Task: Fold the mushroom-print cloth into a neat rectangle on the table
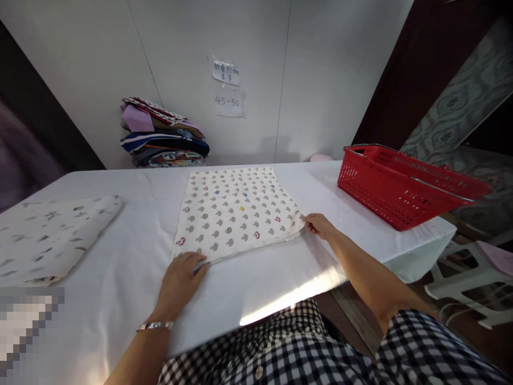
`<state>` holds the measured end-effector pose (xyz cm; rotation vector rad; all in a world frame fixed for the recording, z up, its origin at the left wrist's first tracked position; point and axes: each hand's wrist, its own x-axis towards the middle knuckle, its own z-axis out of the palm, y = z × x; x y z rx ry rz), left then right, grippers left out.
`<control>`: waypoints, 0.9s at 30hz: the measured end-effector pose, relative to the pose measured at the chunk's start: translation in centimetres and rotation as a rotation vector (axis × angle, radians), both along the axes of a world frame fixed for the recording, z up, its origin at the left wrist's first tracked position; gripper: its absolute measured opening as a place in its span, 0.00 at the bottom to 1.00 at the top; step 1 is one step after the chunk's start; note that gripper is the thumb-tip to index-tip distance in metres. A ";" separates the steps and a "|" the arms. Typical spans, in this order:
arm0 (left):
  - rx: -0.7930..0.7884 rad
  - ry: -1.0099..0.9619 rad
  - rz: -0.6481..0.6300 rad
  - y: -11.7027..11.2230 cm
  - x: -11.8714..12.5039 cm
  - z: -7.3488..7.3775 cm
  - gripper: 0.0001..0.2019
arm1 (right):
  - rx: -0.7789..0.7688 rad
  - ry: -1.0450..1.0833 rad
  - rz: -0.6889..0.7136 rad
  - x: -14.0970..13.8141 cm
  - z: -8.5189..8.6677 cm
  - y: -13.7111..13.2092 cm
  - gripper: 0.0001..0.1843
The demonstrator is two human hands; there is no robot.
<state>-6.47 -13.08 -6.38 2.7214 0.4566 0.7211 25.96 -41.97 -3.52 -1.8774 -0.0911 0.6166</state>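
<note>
A white cloth [236,214] printed with grey mushrooms and a few coloured ones lies folded in a rough rectangle on the table. My left hand [185,278] rests on its near left corner, fingers laid along the edge and thumb apart. At the near right corner, my right hand [318,224] pinches the cloth's edge between thumb and fingers, and that corner is slightly curved up. Layers show along the near edge. To the left lies another folded white cloth [60,230] with a scattered pattern.
A red plastic basket [401,187] stands at the table's right end. Folded fabrics [164,136] are piled at the back left against the wall. A white tablecloth [248,289] covers the table. A white plastic stool [473,267] stands on the floor at right.
</note>
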 end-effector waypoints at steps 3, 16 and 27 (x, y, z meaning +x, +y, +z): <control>0.000 -0.005 -0.003 0.1 0.0 -0.1 0.11 | -0.068 -0.014 0.023 0.2 0.0 -0.4 0.17; -0.013 0.002 0.008 -0.1 -0.1 0.2 0.13 | -0.205 0.004 0.045 0.4 0.0 0.1 0.15; 0.012 -0.021 -0.012 0.2 0.0 -0.1 0.13 | -0.113 0.019 -0.004 1.2 -0.5 -0.2 0.16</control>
